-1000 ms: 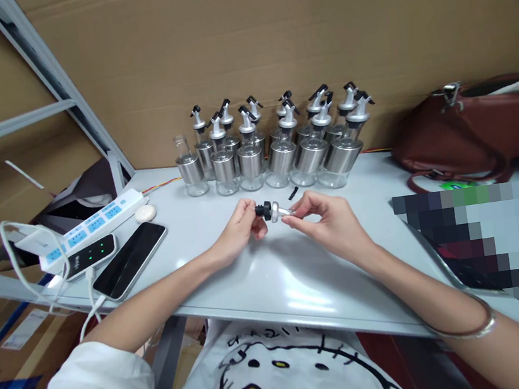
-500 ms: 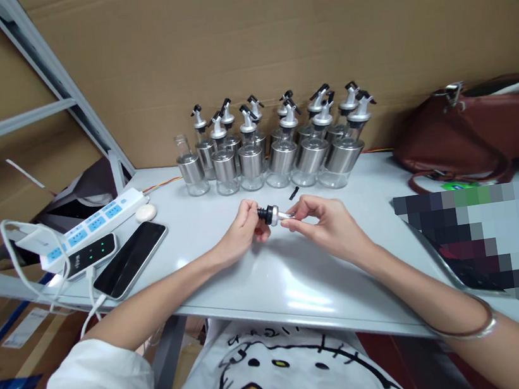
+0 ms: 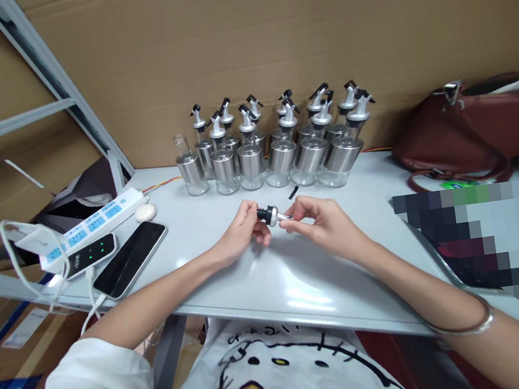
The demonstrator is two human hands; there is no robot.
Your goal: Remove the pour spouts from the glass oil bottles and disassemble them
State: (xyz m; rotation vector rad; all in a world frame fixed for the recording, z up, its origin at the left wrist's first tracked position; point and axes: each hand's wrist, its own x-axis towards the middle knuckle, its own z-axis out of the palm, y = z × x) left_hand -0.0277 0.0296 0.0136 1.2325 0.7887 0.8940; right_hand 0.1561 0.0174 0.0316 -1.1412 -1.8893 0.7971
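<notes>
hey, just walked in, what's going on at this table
The person's left hand grips the black ribbed end of a small black-and-silver bottle pourer, held sideways above the pale grey table. Their right hand pinches its thin silver end. Beyond, clear glass bottles with brushed-metal sleeves stand in rows; the leftmost bottle has an open neck, without a pourer. A short black strip lies nearby.

- A brown cardboard wall (image 3: 266,28) covers the top.
- A grey metal frame (image 3: 46,69) stands at upper left.
- A pale table (image 3: 233,287) reflects light, lower centre.
</notes>
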